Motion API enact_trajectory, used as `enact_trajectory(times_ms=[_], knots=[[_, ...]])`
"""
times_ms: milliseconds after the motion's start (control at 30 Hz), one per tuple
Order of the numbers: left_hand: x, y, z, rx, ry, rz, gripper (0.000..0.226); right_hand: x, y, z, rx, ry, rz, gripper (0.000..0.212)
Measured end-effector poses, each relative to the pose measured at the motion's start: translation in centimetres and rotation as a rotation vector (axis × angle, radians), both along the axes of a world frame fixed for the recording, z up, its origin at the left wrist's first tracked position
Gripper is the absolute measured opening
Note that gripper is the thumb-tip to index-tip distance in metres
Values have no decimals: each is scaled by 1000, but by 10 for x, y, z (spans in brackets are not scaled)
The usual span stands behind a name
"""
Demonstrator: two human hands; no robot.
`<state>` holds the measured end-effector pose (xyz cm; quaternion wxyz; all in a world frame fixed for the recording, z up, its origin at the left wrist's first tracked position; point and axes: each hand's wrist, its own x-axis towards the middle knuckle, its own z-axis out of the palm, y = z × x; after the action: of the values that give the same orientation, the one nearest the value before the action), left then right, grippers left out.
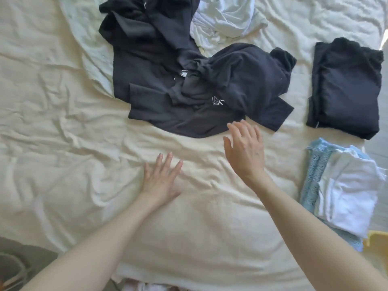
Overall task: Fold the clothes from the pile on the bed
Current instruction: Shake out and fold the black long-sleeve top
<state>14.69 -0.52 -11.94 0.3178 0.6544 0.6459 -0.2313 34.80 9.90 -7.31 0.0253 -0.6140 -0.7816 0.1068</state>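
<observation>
A loose pile of dark clothes (189, 80) lies crumpled at the middle of the bed, with pale blue garments (226, 15) bunched behind it. My right hand (245, 148) hovers with straight fingers just below the pile's near edge, holding nothing. My left hand (161, 177) lies flat, fingers spread, on the cream sheet (63, 133) a little nearer to me. At the right sit a folded dark stack (344, 87) and a folded stack of white and light blue pieces (344, 190).
The wrinkled sheet stretches wide to the left. The bed's right edge runs beside the folded stacks, with grey floor (384, 114) beyond. A round whitish object (12, 269) sits on the floor at the lower left, and something yellow (375, 244) at the lower right.
</observation>
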Motion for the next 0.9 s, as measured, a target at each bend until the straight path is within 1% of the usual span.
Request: enact_trajectory(times_ms=[100, 167, 200, 233, 267, 300, 333, 400, 500, 567, 633, 700, 767, 833, 900], knots=[[-2, 7, -22, -38, -3, -25, 95, -10, 40, -12, 147, -19, -35, 45], [-3, 10, -31, -47, -7, -24, 97, -15, 65, -20, 130, -104, -30, 54], [-3, 12, -35, -55, -5, -29, 98, -16, 76, -24, 105, -151, -30, 55], [-3, 13, -37, -63, -2, -29, 98, -17, 85, -28, 88, -185, -35, 51], [-3, 14, -38, -66, 0, -24, 98, -17, 93, -32, 81, -208, -45, 43], [-3, 14, -40, -65, 3, -19, 98, -17, 99, -34, 80, -215, -65, 34], [-3, 14, -40, -65, 6, -19, 98, -16, 103, -36, 86, -191, -90, 31], [-3, 15, -40, -68, 9, -24, 98, -16, 103, -34, 98, -61, -134, 28], [-3, 17, -36, -84, 7, -31, 97, -14, 82, -20, 94, 253, -213, 20], [-5, 21, -30, -121, -18, -30, 96, -11, 63, -7, 53, 420, -292, 18], [-8, 28, -18, -177, -60, -15, 90, -7, 44, 9, -18, 555, -364, 16], [-11, 37, 1, -191, -111, 11, 80, -2, 27, 29, -71, 651, -377, 12], [-9, 42, 30, -102, -217, 133, 74, 0, 15, 53, -109, 711, -347, 11], [-5, 45, 66, 67, -371, 293, 70, 1, 11, 82, -169, 795, -343, 12], [0, 50, 107, 250, -509, 374, 69, -1, 11, 115, -263, 905, -364, 15]])
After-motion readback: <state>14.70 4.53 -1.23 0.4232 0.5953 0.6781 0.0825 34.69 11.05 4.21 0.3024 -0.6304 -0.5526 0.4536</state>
